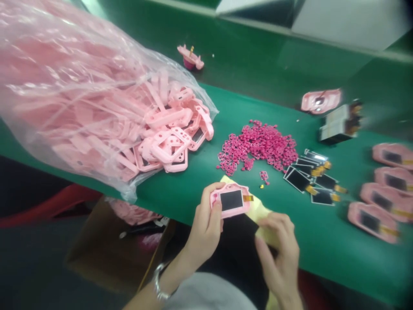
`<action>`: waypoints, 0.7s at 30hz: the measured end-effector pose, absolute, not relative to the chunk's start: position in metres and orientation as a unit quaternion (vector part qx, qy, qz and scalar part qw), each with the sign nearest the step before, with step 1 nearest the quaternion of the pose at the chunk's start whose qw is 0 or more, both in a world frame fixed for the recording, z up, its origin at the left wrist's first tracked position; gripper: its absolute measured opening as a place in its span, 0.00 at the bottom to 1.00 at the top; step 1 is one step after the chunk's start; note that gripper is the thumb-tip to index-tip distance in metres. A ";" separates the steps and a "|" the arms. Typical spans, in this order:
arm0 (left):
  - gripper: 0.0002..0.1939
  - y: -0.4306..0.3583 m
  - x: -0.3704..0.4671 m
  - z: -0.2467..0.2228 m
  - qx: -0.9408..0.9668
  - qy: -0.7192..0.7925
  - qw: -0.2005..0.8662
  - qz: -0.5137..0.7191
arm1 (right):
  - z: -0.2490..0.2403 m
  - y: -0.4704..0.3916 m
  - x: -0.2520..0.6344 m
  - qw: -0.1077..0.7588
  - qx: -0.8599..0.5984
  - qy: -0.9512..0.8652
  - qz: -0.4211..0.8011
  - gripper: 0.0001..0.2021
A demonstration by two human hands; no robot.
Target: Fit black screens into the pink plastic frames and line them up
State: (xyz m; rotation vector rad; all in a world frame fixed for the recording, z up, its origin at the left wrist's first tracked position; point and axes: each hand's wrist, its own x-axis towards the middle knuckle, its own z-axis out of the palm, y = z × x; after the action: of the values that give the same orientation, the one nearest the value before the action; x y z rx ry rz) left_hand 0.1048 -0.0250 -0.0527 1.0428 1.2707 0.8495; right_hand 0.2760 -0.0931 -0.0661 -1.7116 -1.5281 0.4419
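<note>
A pink plastic shell (229, 212) is pinched in my left hand (206, 219) by its left end, just above the table's front edge. Set in the shell is a small dark LCD screen (231, 200), its orange ribbon cable (248, 198) sticking out to the right. My right hand (280, 245) has its fingers curled over a yellow cloth or sheet (258, 208), which runs behind the shell. The thumb stands a little apart below. Beyond the hands, a pile of magenta button pieces (258, 144) lies on the green table (316, 232), with one loose button piece (263, 175) nearer me.
A clear bag (106, 99) full of pink shells covers the left side. Loose LCD screens (298, 178) lie right of the buttons. Several shells with screens (374, 220) line the right. A small box (337, 122) stands behind; a cardboard box (106, 245) sits below left.
</note>
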 end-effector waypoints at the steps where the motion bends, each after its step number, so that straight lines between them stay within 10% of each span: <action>1: 0.17 -0.024 0.105 -0.051 0.440 0.548 0.609 0.368 | -0.062 -0.092 0.279 0.427 -0.667 -0.572 0.213 0.05; 12: 0.19 -0.024 0.101 -0.049 0.408 0.560 0.614 0.377 | -0.053 -0.096 0.278 0.261 -0.719 -0.635 0.105 0.11; 21: 0.24 -0.043 0.099 -0.029 0.361 0.665 0.550 0.353 | -0.074 -0.074 0.276 0.327 -0.648 -0.688 -0.008 0.07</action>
State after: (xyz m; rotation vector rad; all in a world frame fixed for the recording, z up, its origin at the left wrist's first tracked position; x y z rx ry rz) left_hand 0.0992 -0.0432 -0.0289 0.8542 1.5735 0.8365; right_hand 0.2765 -0.0736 -0.0741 -1.6981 -1.8015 -0.0211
